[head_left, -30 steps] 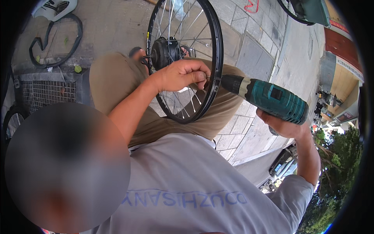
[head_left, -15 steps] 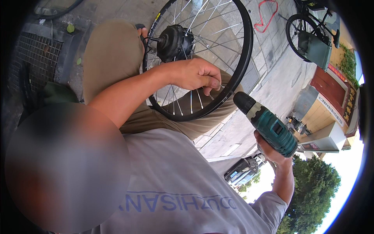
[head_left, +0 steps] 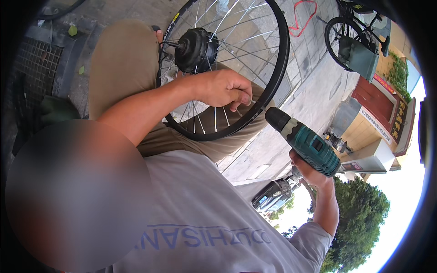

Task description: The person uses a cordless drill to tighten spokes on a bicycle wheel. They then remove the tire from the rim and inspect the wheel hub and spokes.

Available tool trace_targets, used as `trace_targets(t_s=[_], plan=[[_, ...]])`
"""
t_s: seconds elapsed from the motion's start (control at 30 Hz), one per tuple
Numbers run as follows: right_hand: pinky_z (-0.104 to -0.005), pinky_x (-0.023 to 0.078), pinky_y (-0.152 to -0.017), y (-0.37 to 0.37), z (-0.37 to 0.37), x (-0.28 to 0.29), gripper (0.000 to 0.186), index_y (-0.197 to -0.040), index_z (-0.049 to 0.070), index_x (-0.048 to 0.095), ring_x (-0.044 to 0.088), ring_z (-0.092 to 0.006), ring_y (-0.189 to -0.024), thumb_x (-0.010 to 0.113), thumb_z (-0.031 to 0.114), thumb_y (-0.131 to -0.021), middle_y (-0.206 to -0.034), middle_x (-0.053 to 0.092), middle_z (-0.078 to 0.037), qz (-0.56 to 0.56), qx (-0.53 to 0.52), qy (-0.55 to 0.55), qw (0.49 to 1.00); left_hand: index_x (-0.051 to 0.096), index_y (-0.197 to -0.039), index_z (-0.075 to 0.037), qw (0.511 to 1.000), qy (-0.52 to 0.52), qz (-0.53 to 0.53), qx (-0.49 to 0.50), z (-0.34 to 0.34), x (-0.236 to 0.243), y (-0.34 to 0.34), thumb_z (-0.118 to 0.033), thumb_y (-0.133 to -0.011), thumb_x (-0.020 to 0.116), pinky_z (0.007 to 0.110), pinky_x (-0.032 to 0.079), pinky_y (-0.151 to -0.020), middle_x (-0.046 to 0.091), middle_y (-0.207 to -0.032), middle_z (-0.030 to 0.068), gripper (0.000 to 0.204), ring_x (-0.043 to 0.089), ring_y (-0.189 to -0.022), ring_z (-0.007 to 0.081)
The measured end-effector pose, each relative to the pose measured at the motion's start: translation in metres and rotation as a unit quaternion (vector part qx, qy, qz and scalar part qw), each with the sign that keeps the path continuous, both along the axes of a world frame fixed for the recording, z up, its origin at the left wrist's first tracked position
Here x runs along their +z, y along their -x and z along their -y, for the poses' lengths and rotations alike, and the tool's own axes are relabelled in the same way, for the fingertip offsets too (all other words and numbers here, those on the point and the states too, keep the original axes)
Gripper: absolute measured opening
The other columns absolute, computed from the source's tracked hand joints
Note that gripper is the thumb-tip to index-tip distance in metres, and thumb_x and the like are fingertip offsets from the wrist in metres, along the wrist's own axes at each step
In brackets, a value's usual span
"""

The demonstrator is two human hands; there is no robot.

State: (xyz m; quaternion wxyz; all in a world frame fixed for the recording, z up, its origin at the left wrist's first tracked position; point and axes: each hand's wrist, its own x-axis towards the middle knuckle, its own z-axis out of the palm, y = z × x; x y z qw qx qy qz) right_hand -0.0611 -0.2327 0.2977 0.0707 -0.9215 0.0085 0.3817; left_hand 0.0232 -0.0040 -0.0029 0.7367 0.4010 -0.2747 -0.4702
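Gripping a teal-and-black power drill in the right hand, wrapped closed around its handle, out at 4 o'clock from the dark hub of a spoked wheel. Pointing the drill's black chuck toward 10 o'clock, at the outer side of the rim; cannot tell whether touching or just beside. Pinching a thin metal spoke between thumb and fingers of the left hand, just inside the rim, at 5 o'clock from the hub. Reaching in with the left forearm from 8 o'clock. Tilting the wheel at 12 o'clock in the view, against the brown trousers. Wearing a lettered grey shirt, toward 6 o'clock. Sitting amid paving, with a red strap at 1 o'clock, a bicycle at 2 and a metal grate at 10.
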Motion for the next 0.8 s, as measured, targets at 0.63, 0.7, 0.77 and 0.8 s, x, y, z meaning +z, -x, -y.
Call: trace_targets(t_s=[0.63, 0.7, 0.77, 0.8], plan=[[-0.0376, 0.057, -0.073, -0.006, 0.0, -0.003, 0.018, -0.104, 0.014, 0.076, 0.071, -0.0268, -0.082, 0.078, 0.018, -0.087, -0.096, 0.073, -0.006, -0.024, -0.015, -0.002, 1.0, 0.069, -0.105, 0.001, 1.0, -0.008, 0.009, 0.006, 0.003, 0.004, 0.001, -0.011, -0.105, 0.059, 0.028, 0.055, -0.073, 0.07, -0.082, 0.0033, 0.015, 0.067, -0.076, 0.0105], [-0.0383, 0.057, -0.071, -0.004, -0.001, -0.002, 0.016, -0.102, 0.014, 0.076, 0.07, -0.0279, -0.08, 0.078, 0.017, -0.087, -0.096, 0.073, -0.006, -0.037, -0.045, 0.0, 0.998, 0.069, -0.105, 0.001, 1.0, -0.009, 0.009, 0.003, 0.002, 0.005, 0.001, -0.01, -0.105, 0.059, 0.028, 0.055, -0.072, 0.069, -0.082, 0.0034, 0.015, 0.067, -0.075, 0.0105], [-0.0384, 0.057, -0.071, -0.007, -0.002, -0.002, 0.017, -0.102, 0.014, 0.076, 0.07, -0.028, -0.08, 0.079, 0.018, -0.086, -0.095, 0.073, -0.007, -0.031, -0.02, 0.009, 0.999, 0.069, -0.105, 0.001, 1.0, -0.002, 0.004, 0.002, 0.003, 0.003, 0.001, -0.01, -0.104, 0.059, 0.028, 0.055, -0.072, 0.069, -0.082, 0.0035, 0.015, 0.067, -0.075, 0.0107], [-0.0384, 0.057, -0.071, -0.006, -0.003, -0.001, 0.017, -0.102, 0.014, 0.076, 0.07, -0.0281, -0.079, 0.079, 0.018, -0.086, -0.095, 0.073, -0.007, -0.025, -0.006, 0.014, 1.0, 0.069, -0.105, 0.001, 1.0, 0.001, 0.003, 0.005, 0.003, 0.002, 0.002, -0.01, -0.104, 0.059, 0.028, 0.055, -0.072, 0.069, -0.082, 0.0035, 0.015, 0.067, -0.075, 0.0108]])
